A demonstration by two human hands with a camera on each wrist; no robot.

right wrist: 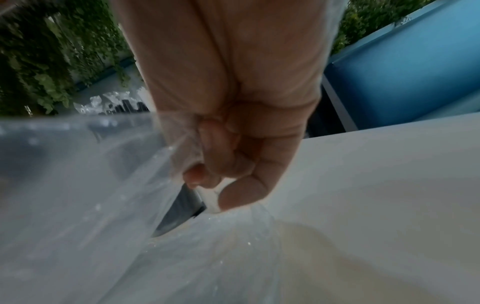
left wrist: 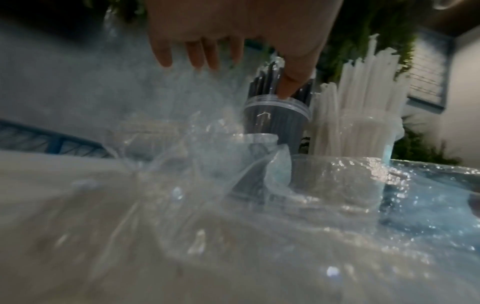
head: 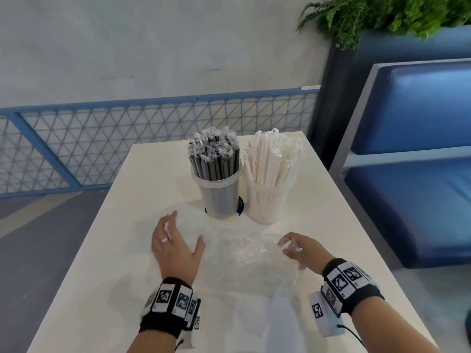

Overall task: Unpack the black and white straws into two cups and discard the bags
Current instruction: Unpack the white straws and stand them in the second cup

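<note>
Black straws (head: 215, 159) stand in a clear cup (head: 221, 197) at the far middle of the white table (head: 344, 238); white straws (head: 271, 159) fill a second clear cup (head: 266, 203) to its right. Crumpled clear plastic bags (head: 242, 253) lie on the table in front of the cups. My right hand (head: 298, 247) grips a bunched edge of a bag (right wrist: 182, 144), fingers curled round it. My left hand (head: 175, 245) hovers over the left part of the plastic (left wrist: 233, 185) with fingers spread, holding nothing.
A blue padded bench (head: 420, 154) runs along the table's right side. A blue mesh railing (head: 127, 138) stands beyond the far and left edges. A green plant (head: 382, 16) hangs at the upper right.
</note>
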